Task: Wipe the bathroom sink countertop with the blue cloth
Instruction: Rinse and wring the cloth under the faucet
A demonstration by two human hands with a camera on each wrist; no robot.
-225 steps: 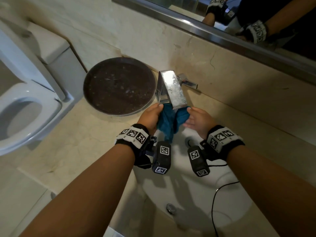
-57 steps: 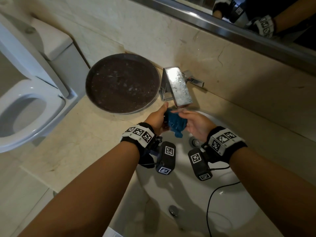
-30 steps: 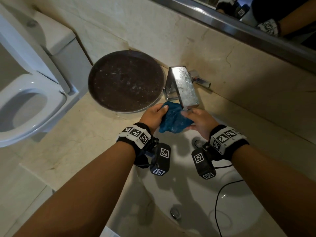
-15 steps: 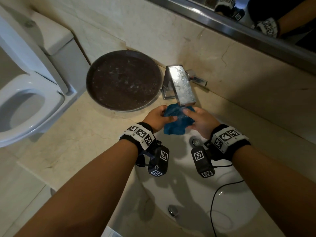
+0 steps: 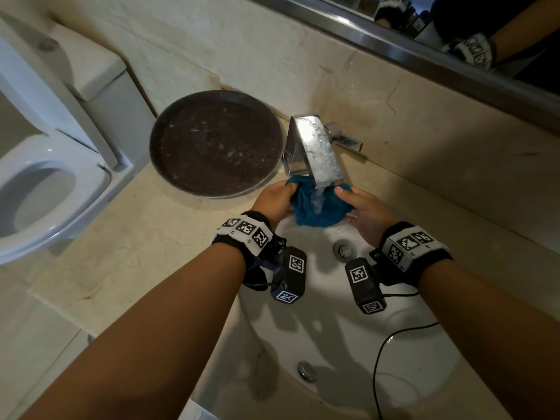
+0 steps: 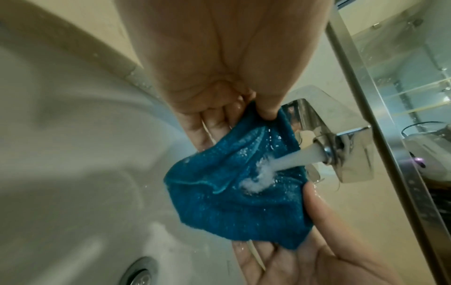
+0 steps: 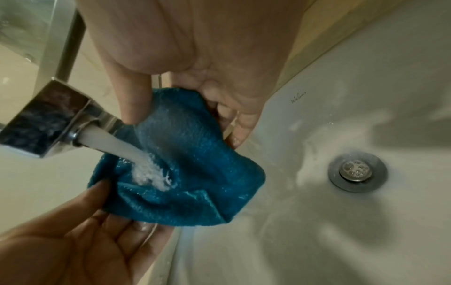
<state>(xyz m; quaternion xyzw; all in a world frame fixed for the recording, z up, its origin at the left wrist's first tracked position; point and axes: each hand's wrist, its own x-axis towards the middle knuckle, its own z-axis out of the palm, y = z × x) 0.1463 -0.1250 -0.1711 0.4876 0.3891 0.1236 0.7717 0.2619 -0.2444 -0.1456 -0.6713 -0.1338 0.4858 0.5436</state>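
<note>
The blue cloth (image 5: pixel 318 207) (image 6: pixel 234 192) (image 7: pixel 185 173) is stretched between my two hands under the chrome faucet (image 5: pixel 315 150), above the back of the white sink basin (image 5: pixel 333 322). Water from the spout (image 6: pixel 327 154) (image 7: pixel 73 138) runs onto the middle of the cloth. My left hand (image 5: pixel 277 198) (image 6: pixel 246 104) pinches the cloth's left edge between thumb and fingers. My right hand (image 5: pixel 360 207) (image 7: pixel 175 104) pinches its right edge the same way. The beige marble countertop (image 5: pixel 127 250) lies to the left of the basin.
A round dark tray (image 5: pixel 216 142) sits on the countertop behind and left of the faucet. A white toilet (image 5: pixel 45 165) stands at the far left. The drain (image 5: pixel 342 250) (image 7: pixel 357 171) is below my hands. A mirror frame (image 5: pixel 424 59) runs above the marble backsplash.
The cloth was bunched up between my hands earlier. Both hands have since pulled it apart, so it hangs spread under the faucet's running water.
</note>
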